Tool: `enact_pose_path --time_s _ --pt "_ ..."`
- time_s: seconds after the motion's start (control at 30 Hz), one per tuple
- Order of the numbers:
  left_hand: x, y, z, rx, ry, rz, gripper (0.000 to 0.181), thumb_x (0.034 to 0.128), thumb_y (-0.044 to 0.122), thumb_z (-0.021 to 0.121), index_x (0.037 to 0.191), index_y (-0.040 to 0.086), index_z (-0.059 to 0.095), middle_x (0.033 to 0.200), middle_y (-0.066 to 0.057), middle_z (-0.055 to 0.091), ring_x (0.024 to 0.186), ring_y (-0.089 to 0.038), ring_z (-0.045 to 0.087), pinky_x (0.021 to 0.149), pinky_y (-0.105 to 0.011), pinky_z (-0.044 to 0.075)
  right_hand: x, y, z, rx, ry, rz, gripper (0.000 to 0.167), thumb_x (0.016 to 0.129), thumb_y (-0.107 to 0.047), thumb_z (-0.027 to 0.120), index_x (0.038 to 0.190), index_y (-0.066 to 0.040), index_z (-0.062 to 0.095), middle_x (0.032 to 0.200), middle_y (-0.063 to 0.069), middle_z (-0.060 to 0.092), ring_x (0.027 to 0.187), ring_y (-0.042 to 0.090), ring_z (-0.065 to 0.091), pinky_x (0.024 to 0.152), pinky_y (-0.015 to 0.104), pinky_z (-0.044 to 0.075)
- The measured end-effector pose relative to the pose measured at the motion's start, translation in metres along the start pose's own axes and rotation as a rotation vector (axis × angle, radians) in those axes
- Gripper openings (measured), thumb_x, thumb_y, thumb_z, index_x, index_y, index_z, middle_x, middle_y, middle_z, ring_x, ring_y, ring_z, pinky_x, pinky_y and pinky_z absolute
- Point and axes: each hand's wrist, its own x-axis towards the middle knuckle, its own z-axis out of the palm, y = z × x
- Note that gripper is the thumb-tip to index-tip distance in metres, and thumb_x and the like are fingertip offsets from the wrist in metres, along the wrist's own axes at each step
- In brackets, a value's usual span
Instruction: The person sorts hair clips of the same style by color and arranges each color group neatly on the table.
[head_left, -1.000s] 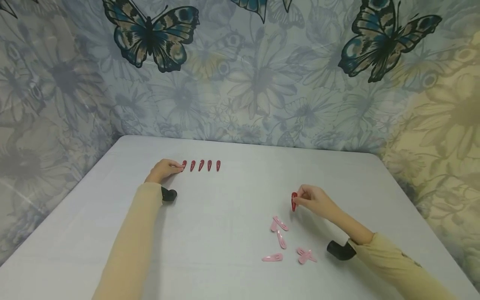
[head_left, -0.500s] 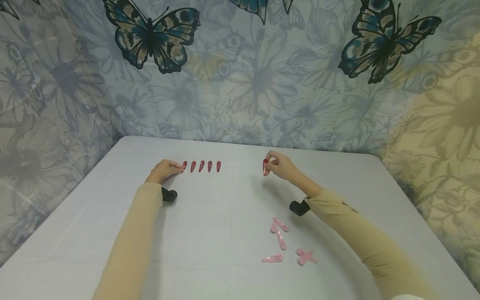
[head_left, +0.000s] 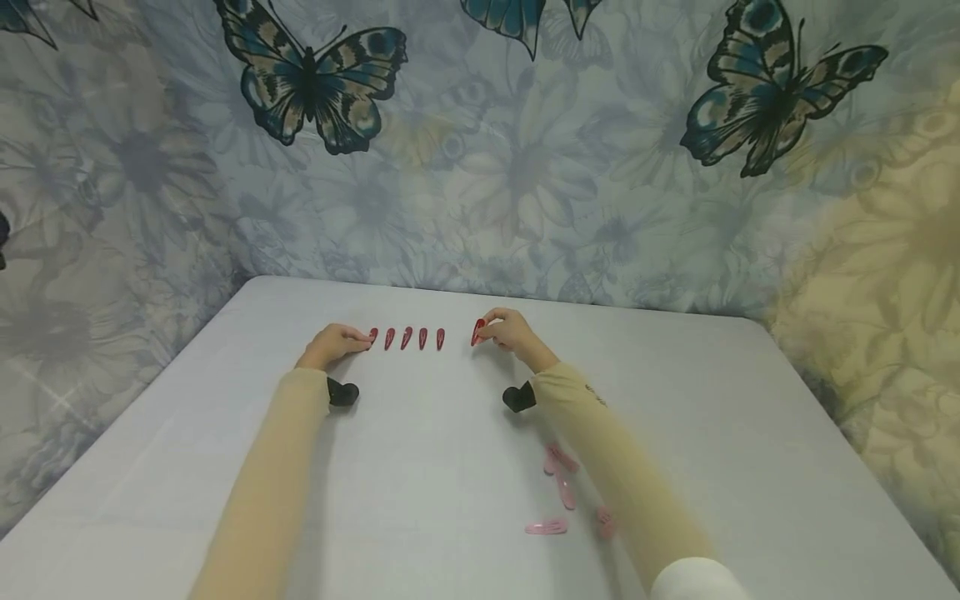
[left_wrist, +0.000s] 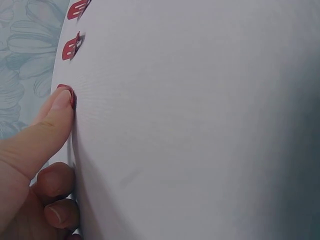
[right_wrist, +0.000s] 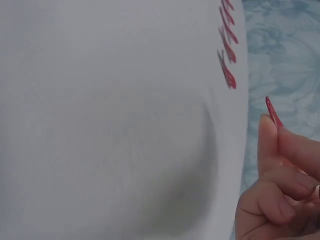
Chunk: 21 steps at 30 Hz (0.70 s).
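Several red snap hair clips (head_left: 407, 337) lie side by side in a row near the table's far edge. At the row's left end my left hand (head_left: 330, 343) holds the leftmost red hair clip (left_wrist: 73, 96), its thumb on top and the other fingers curled below. To the right of the row, my right hand (head_left: 510, 330) pinches another red hair clip (head_left: 477, 332) between thumb and index finger. In the right wrist view this pinched clip (right_wrist: 272, 113) points up out of the fingertips, above the table.
Pink hair clips lie loosely grouped at the front right: one pair (head_left: 558, 458), a single clip (head_left: 546, 527) and a group (head_left: 605, 522) partly behind the right sleeve (head_left: 622, 458). The white table (head_left: 420, 483) meets a butterfly-patterned cloth (head_left: 525, 167) at its far edge.
My right hand has carried its red hair clip from beside the pink clips, away and leftward, to near the row's right end. My left hand has stayed at the leftmost clip.
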Motion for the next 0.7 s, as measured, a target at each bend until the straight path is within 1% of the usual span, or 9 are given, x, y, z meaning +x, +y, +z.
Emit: enact_pose_path --time_s 0.07,0.13,0.23,0.33,0.43,0.53,0.6,0.63,0.7 --pt "0.001 -0.002 0.002 0.002 -0.001 -0.008 0.031 0.0858 0.023 0.062 0.104 -0.002 0.064 0.120 -0.023 0.051 0.115 -0.038 0.040 0.096 -0.053 0.022 0.005 0.003 0.010 -0.013 0.017 0.026 0.008 0.081 -0.002 0.063 0.084 -0.004 0.056 0.061 0.003 0.061 0.038 0.008 0.019 0.037 0.021 0.018" --pt "0.001 -0.003 0.002 0.011 0.008 -0.004 0.031 0.0862 0.023 0.061 0.104 -0.002 0.065 0.119 -0.023 0.051 0.114 -0.038 0.041 0.095 -0.053 0.023 0.008 0.004 0.017 -0.032 0.034 0.029 0.008 0.080 -0.003 0.064 0.084 -0.004 0.058 0.061 0.002 0.058 0.038 0.008 0.019 0.037 0.021 0.019" --pt "0.000 -0.002 0.003 0.020 0.024 -0.001 0.030 0.0867 0.022 0.061 0.104 -0.002 0.064 0.118 -0.023 0.052 0.113 -0.039 0.041 0.095 -0.053 0.024 0.013 0.003 0.024 -0.070 0.047 0.001 0.008 0.078 -0.004 0.066 0.083 -0.003 0.059 0.059 0.000 0.055 0.038 0.007 0.021 0.038 0.021 0.021" --pt "-0.001 0.000 0.003 0.033 0.033 -0.011 0.029 0.0867 0.021 0.060 0.105 -0.001 0.064 0.118 -0.023 0.052 0.114 -0.038 0.040 0.095 -0.053 0.023 0.017 0.003 0.029 -0.130 0.045 -0.032 0.009 0.076 -0.005 0.067 0.081 -0.003 0.060 0.060 0.002 0.057 0.037 0.007 0.024 0.038 0.022 0.025" --pt "-0.003 0.000 0.004 0.046 0.035 -0.017 0.029 0.0867 0.022 0.061 0.105 0.000 0.065 0.120 -0.021 0.052 0.115 -0.038 0.039 0.095 -0.054 0.022 0.017 0.002 0.033 -0.188 0.062 -0.051 0.008 0.077 -0.006 0.068 0.081 -0.003 0.061 0.070 0.004 0.060 0.038 0.005 0.026 0.040 0.022 0.028" --pt "-0.003 0.001 0.004 0.056 0.039 -0.014 0.029 0.0864 0.023 0.061 0.105 0.001 0.065 0.120 -0.021 0.051 0.115 -0.039 0.039 0.094 -0.055 0.023 0.023 0.003 0.037 -0.249 0.104 -0.022 0.008 0.076 -0.007 0.069 0.079 -0.005 0.063 0.080 0.005 0.060 0.041 0.006 0.030 0.042 0.022 0.032" --pt "-0.003 0.000 0.004 0.060 0.049 -0.012 0.029 0.0862 0.024 0.061 0.104 0.001 0.065 0.119 -0.021 0.052 0.114 -0.038 0.040 0.094 -0.055 0.023 0.025 0.007 0.039 -0.263 0.118 -0.036 0.006 0.075 -0.007 0.069 0.078 -0.006 0.064 0.083 0.005 0.060 0.043 0.007 0.034 0.043 0.023 0.033" --pt "-0.002 0.000 0.004 0.064 0.054 -0.012 0.029 0.0861 0.024 0.061 0.105 0.002 0.065 0.120 -0.021 0.052 0.114 -0.038 0.040 0.093 -0.055 0.024 0.029 0.011 0.040 -0.284 0.126 -0.059 0.005 0.075 -0.007 0.069 0.076 -0.008 0.065 0.082 0.004 0.060 0.046 0.009 0.038 0.044 0.024 0.036" --pt "-0.003 -0.001 0.005 0.068 0.070 -0.019 0.029 0.0858 0.025 0.062 0.105 0.004 0.066 0.120 -0.020 0.052 0.113 -0.038 0.041 0.093 -0.055 0.024 0.059 0.032 0.042 -0.337 0.139 -0.117 0.006 0.074 -0.010 0.071 0.073 -0.010 0.066 0.079 0.003 0.062 0.049 0.013 0.044 0.045 0.026 0.038"
